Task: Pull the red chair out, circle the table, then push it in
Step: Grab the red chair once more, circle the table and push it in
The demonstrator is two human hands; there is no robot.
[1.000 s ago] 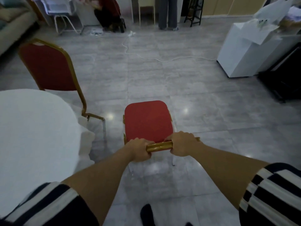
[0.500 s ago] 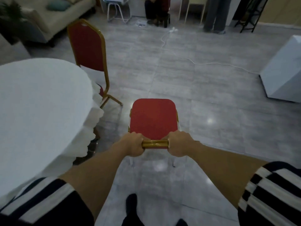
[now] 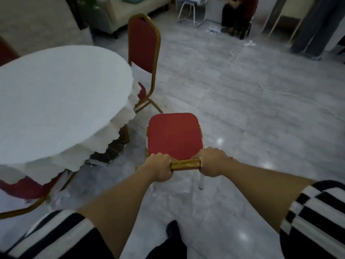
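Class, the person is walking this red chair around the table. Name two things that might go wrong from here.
1. The red chair, gripped by the left hand and right hand, might clip the other chair ahead or snag the tablecloth.
2. The white cable across the floor might catch a leg or foot.

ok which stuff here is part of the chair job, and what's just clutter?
Job:
held red chair, gripped by its gold top rail
left hand
right hand
round table with white cloth

Lying about:
second red chair at the table
white cable on the floor
sofa
white stool
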